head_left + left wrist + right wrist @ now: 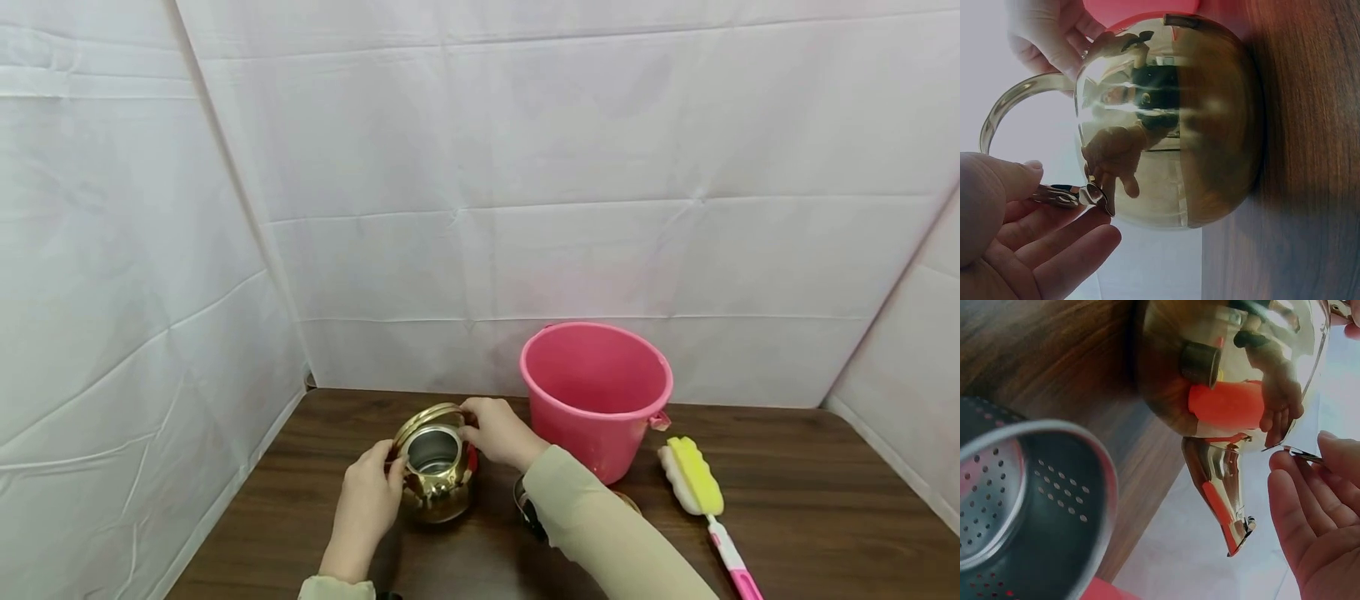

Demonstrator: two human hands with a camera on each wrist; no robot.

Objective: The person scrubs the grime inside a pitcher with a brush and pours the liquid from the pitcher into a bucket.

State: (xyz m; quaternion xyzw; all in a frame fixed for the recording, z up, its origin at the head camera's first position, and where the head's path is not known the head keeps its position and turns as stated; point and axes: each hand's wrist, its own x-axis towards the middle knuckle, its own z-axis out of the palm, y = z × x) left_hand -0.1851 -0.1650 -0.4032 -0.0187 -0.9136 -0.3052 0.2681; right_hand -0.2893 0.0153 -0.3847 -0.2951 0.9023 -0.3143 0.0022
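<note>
A shiny gold kettle (437, 502) stands upright on the table without a lid, its silvery inside showing in the head view. Its curved handle (420, 419) is raised over the opening. My left hand (369, 490) pinches the handle's near-left end between thumb and fingers, close to the hinge. At the other end, my right hand (501, 433) pinches the handle by its hinge, above the spout (1217, 484). The left wrist view shows both hands at the handle's two ends.
Behind the right forearm stands a pink bucket (577, 437). A yellow-and-white sponge brush (696, 479) with a pink handle lies to its right. A perforated metal strainer (1107, 481) is near the kettle, partly hidden by my sleeve in the head view. White cloth (465, 167) walls the table.
</note>
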